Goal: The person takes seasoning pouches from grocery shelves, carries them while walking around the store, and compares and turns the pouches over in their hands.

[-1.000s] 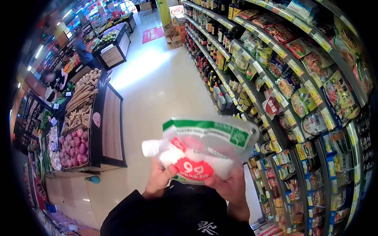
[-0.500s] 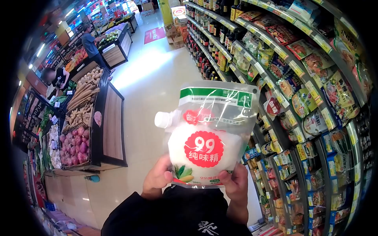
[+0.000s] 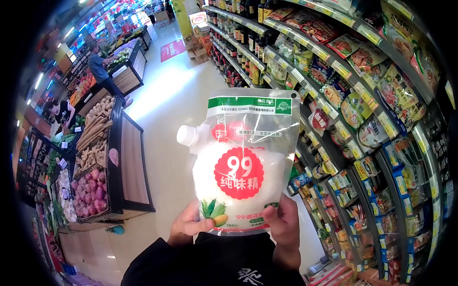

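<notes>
Spouted clear pouch (image 3: 241, 171), white-filled, is upright before the dark top (image 3: 214, 260); its white cap (image 3: 187, 136) points left | Left hand (image 3: 190, 223) grips its lower left corner | Right hand (image 3: 285, 223) grips its lower right corner | Packet-filled shelving (image 3: 342, 70) stands at right | Produce stand (image 3: 133, 167) bears red onions (image 3: 89, 194) at left

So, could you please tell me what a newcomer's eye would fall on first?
Probably the clear pouch with its red 99 badge, held front and centre by the left hand and right hand. Next might come purple onions on the left and packed shelves on the right.
</notes>
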`<state>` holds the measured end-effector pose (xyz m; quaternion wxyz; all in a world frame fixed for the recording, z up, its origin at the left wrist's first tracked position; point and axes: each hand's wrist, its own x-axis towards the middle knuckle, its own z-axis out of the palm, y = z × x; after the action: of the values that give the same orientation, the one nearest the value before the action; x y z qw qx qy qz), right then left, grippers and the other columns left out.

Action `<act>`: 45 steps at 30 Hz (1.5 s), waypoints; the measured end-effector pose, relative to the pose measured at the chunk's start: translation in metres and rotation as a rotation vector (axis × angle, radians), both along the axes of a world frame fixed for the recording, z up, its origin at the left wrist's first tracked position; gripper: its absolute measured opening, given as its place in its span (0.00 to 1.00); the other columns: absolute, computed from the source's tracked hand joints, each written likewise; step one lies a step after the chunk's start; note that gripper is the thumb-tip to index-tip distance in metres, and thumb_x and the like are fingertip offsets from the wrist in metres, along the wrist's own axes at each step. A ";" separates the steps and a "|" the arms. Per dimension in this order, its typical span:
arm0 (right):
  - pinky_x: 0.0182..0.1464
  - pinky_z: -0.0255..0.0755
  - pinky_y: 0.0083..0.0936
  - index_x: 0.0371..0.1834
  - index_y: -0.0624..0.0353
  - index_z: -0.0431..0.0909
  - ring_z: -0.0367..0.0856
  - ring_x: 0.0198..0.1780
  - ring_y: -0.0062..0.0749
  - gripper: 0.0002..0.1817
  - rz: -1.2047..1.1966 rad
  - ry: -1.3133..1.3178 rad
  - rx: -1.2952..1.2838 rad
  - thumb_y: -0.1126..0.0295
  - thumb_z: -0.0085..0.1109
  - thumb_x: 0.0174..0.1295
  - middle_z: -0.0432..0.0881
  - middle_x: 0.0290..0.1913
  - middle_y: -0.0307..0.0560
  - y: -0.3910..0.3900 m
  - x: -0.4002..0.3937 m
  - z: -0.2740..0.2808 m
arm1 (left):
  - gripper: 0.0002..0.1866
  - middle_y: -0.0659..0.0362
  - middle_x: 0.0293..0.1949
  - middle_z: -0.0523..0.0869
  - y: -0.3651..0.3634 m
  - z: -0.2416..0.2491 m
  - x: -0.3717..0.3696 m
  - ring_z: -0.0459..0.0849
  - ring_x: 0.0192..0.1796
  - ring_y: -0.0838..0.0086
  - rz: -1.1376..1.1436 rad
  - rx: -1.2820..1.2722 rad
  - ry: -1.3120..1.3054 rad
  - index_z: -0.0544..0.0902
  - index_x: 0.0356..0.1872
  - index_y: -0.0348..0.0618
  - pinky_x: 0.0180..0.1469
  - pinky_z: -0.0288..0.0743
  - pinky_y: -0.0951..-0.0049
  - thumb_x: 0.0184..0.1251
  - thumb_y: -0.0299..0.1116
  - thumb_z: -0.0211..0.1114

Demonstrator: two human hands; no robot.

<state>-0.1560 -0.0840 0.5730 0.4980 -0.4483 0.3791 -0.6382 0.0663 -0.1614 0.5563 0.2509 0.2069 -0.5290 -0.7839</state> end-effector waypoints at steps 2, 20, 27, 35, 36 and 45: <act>0.49 0.69 0.21 0.52 0.70 0.72 0.77 0.45 0.23 0.28 -0.029 -0.037 0.035 0.52 0.57 0.65 0.81 0.45 0.46 -0.001 0.005 0.005 | 0.43 0.51 0.62 0.71 0.011 0.015 -0.004 0.69 0.63 0.65 0.092 0.085 -0.040 0.57 0.68 0.35 0.65 0.61 0.66 0.57 0.45 0.68; 0.55 0.68 0.23 0.60 0.71 0.68 0.77 0.53 0.29 0.34 0.025 -0.185 0.100 0.47 0.30 0.73 0.78 0.53 0.51 0.000 0.016 -0.002 | 0.46 0.51 0.63 0.68 0.026 0.013 0.006 0.68 0.64 0.65 0.162 0.016 0.028 0.50 0.70 0.37 0.65 0.62 0.66 0.54 0.39 0.69; 0.55 0.71 0.27 0.62 0.69 0.66 0.78 0.53 0.32 0.34 0.090 -0.221 0.109 0.46 0.31 0.73 0.77 0.55 0.52 -0.008 0.023 -0.013 | 0.48 0.51 0.64 0.68 0.029 0.009 0.018 0.68 0.65 0.65 0.192 0.023 -0.001 0.50 0.70 0.37 0.65 0.62 0.65 0.53 0.42 0.69; 0.60 0.68 0.28 0.66 0.71 0.60 0.75 0.58 0.35 0.46 0.136 -0.280 0.117 0.35 0.24 0.67 0.74 0.60 0.52 -0.011 0.026 -0.020 | 0.60 0.49 0.66 0.65 0.013 -0.067 0.022 0.68 0.65 0.63 0.069 0.009 0.455 0.50 0.70 0.33 0.66 0.64 0.61 0.43 0.57 0.76; 0.60 0.67 0.29 0.66 0.72 0.60 0.75 0.59 0.35 0.47 0.148 -0.281 0.112 0.33 0.23 0.67 0.74 0.61 0.52 -0.011 0.025 -0.021 | 0.62 0.48 0.66 0.65 0.011 -0.069 0.022 0.68 0.65 0.63 0.055 0.000 0.467 0.50 0.70 0.33 0.66 0.64 0.60 0.42 0.59 0.76; 0.57 0.69 0.27 0.63 0.73 0.64 0.77 0.55 0.33 0.45 0.039 -0.261 0.097 0.35 0.27 0.68 0.77 0.56 0.53 -0.018 0.025 -0.006 | 0.70 0.51 0.68 0.61 0.016 0.005 0.003 0.67 0.66 0.64 0.256 0.182 -0.074 0.46 0.72 0.36 0.68 0.61 0.61 0.34 0.70 0.73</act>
<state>-0.1315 -0.1022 0.5673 0.5763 -0.3442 0.3330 -0.6622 0.0695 -0.1451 0.5617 0.3093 0.3235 -0.4339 -0.7819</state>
